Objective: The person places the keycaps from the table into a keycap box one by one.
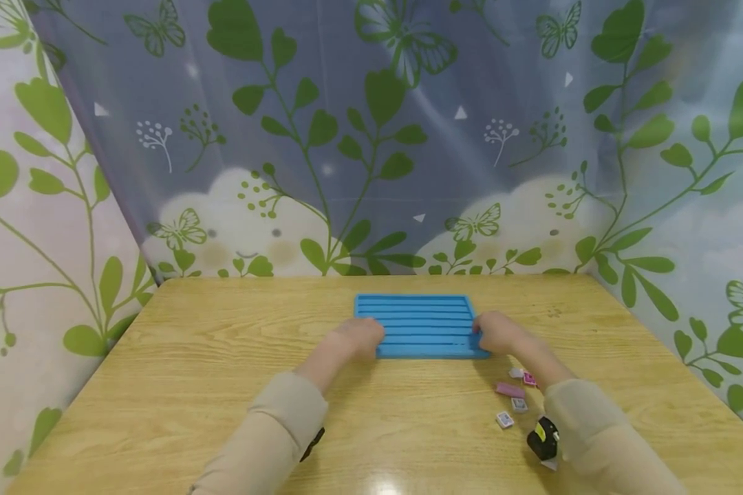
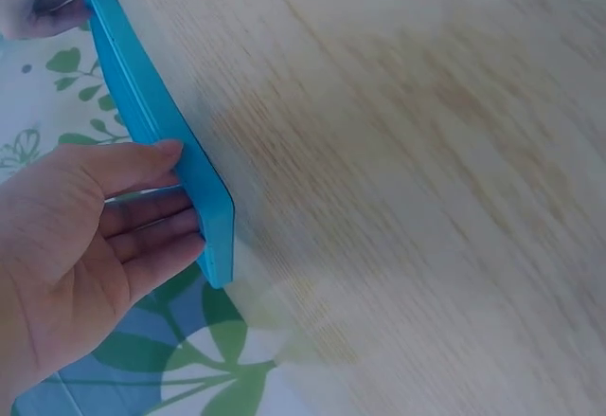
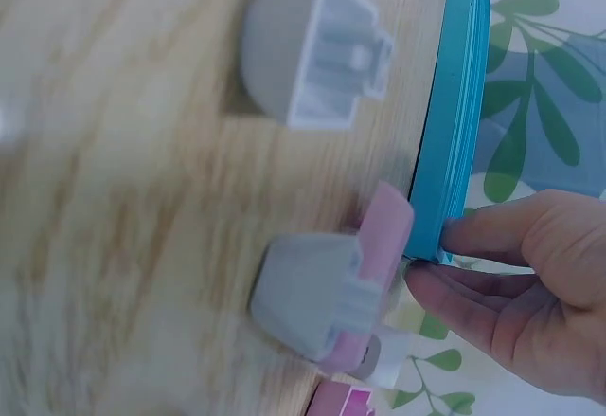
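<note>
A shallow blue tray point(image 1: 424, 322) with several long parallel ridges lies toward the back of the wooden table, between my hands. My left hand point(image 1: 364, 337) holds its left side; the left wrist view shows thumb and curled fingers around the blue edge point(image 2: 161, 103). My right hand point(image 1: 499, 333) pinches the opposite side, with thumb and fingers at the corner in the right wrist view. Close to the right hand lie small white pieces that look like keycaps point(image 3: 308, 288), one hollow keycap-like piece point(image 3: 317, 51) on its side, and a longer pink piece point(image 3: 383, 241).
The wooden table point(image 1: 223, 385) meets a leaf-patterned curtain point(image 1: 322, 137) at its back edge. Below the right forearm sit the small pieces, including a magenta one point(image 1: 529, 379). A black wrist device point(image 1: 543, 440) shows beside the right sleeve.
</note>
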{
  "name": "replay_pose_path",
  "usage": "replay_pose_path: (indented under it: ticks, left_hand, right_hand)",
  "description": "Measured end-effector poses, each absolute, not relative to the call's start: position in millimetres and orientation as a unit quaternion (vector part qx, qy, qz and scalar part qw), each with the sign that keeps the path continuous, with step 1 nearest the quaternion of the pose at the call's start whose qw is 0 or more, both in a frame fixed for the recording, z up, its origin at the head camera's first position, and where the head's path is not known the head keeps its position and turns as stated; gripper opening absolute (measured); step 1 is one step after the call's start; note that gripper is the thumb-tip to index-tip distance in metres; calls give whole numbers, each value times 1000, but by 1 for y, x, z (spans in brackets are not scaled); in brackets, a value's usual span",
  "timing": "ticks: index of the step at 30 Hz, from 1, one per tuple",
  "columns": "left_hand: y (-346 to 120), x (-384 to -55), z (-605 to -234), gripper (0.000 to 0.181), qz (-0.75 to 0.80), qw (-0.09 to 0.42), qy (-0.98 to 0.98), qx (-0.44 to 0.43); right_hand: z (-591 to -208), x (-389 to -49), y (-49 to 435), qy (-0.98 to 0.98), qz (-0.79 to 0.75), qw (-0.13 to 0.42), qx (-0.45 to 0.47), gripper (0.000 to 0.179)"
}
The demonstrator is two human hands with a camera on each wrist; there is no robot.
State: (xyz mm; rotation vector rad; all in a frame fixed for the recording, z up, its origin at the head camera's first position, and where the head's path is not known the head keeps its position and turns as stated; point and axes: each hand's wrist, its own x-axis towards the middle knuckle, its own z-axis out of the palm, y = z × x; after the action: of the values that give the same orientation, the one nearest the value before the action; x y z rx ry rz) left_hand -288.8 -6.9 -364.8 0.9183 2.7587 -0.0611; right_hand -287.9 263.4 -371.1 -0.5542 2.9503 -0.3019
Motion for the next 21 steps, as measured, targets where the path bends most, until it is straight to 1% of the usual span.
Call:
replay_pose_path:
  ticks: [8,17,21]
  left_hand:
    - [-19,-283,-367,36,-33,99,936,335]
    - [-38,-265,-368,40,-12,130,935,330]
    - [-46,-260,-367,42,-4,122,934,336]
  right_hand:
    - [-373,-285,256,973,-99,60,-202,29]
    - [-375,-274,241,968,-111,65,-214,26]
    - [-375,-272,237,968,-121,65,-212,24]
